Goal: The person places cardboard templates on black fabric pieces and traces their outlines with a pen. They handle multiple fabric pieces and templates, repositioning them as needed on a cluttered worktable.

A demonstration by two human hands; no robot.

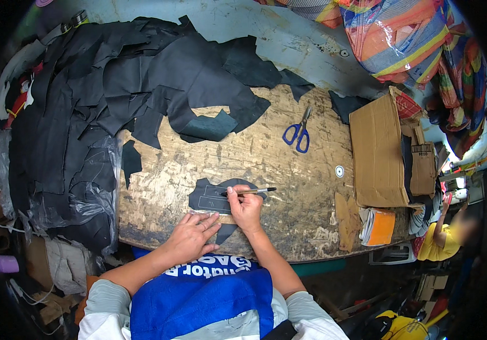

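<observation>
A scrap of black leather point(204, 190) with pale outlined rectangles drawn on it lies near the front of the worn wooden table point(306, 198). My right hand point(246, 211) is closed around a pen point(265, 190), its shaft pointing right and its tip close to the drawn lines. Beside it, my left hand point(193, 235) lies flat with fingers stretched out at the scrap's lower edge. A narrow strip along that edge is partly covered by my fingers, so I cannot tell what it is. Dark material point(226, 232) shows between my hands.
Black leather pieces point(124, 73) are heaped across the left and back. Blue-handled scissors point(298, 133) lie farther back. A cardboard box point(376, 150) stands at the right, with an orange-and-white packet point(377, 226) near it. Another person in a yellow shirt point(443, 241) is at far right.
</observation>
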